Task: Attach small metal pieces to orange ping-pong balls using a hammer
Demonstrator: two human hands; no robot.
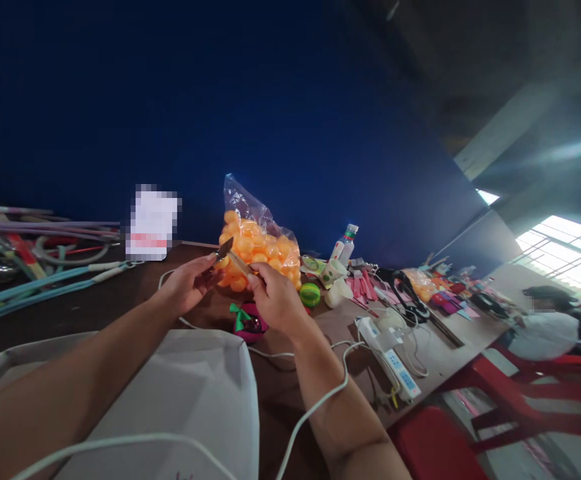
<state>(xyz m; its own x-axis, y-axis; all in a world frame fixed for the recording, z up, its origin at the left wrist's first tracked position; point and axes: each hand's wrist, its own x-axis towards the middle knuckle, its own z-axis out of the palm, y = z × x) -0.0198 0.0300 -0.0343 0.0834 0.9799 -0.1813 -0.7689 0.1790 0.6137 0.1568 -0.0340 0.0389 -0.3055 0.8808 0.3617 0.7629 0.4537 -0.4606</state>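
Note:
My left hand (190, 285) pinches a small dark flat piece (225, 249) between thumb and fingers. My right hand (277, 297) is closed on a thin light-brown stick-like tool (240, 263), whose far end meets or overlaps the dark piece. Right behind both hands stands a clear plastic bag of orange balls (265, 247). Below the hands, on the brown table (197, 312), lies a magenta item with a green ribbon (244, 321), partly hidden by my right hand.
A white box (210, 380) fills the near left. White cables cross the table beside a power strip (393, 360). Rods and hoops (45, 287) lie far left. A bottle (345, 247) and green ball (309, 295) stand right. Red chairs (435, 443) flank the table.

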